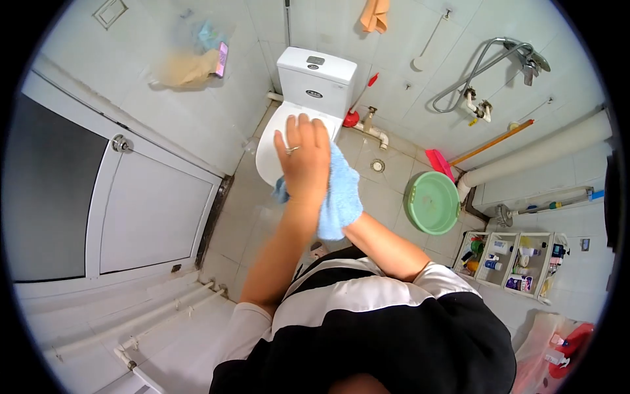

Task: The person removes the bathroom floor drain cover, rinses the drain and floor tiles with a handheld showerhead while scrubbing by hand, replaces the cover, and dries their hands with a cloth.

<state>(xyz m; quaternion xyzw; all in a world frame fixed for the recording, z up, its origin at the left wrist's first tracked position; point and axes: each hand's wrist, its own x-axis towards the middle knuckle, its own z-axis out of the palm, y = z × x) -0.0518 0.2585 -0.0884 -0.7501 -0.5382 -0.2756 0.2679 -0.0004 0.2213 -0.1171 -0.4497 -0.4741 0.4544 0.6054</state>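
Note:
A light blue cloth (341,194) hangs in front of my body, below the white toilet (315,92). My left hand (306,154), with a ring on one finger, is raised flat over the cloth, its fingers extended and slightly apart, in front of the toilet lid. The cloth drapes beside and beneath it. From the other side my right forearm reaches up to the cloth; the hand at its end is hidden behind the cloth and the other hand. Which arm is which is judged with difficulty because the forearms come close together.
A green basin (434,203) stands on the floor at the right, near a pink dustpan (440,163). A red plunger (352,119) is beside the toilet. Shelves with bottles (512,262) are at the right wall, a door (151,210) at the left.

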